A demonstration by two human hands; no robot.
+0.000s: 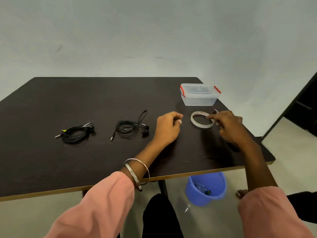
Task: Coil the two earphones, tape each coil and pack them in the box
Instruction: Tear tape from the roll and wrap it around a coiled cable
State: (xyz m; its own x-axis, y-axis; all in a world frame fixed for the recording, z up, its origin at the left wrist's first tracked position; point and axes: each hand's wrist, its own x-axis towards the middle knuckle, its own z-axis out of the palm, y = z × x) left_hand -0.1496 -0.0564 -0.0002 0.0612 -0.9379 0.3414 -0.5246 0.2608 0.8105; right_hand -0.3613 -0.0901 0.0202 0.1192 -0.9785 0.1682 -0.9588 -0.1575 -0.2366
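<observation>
Two black earphones lie loosely coiled on the dark table [51, 162]: one earphone [77, 133] at the left, the other earphone [131, 128] nearer the middle with a loop of cable trailing up. A clear tape roll [202, 119] lies flat right of centre. My right hand [228, 126] rests on the roll's right rim, fingers pinched at the tape. My left hand [169, 125] hovers left of the roll with fingers curled, holding nothing I can see. The clear plastic box [199, 94] with red clips stands lidded at the back right.
A blue bucket [206, 188] with scraps stands on the floor under the table's front edge. The table's right corner [271, 158] is close to my right arm. A dark cabinet [301, 107] stands at the far right. A bangle [137, 170] is on my left wrist.
</observation>
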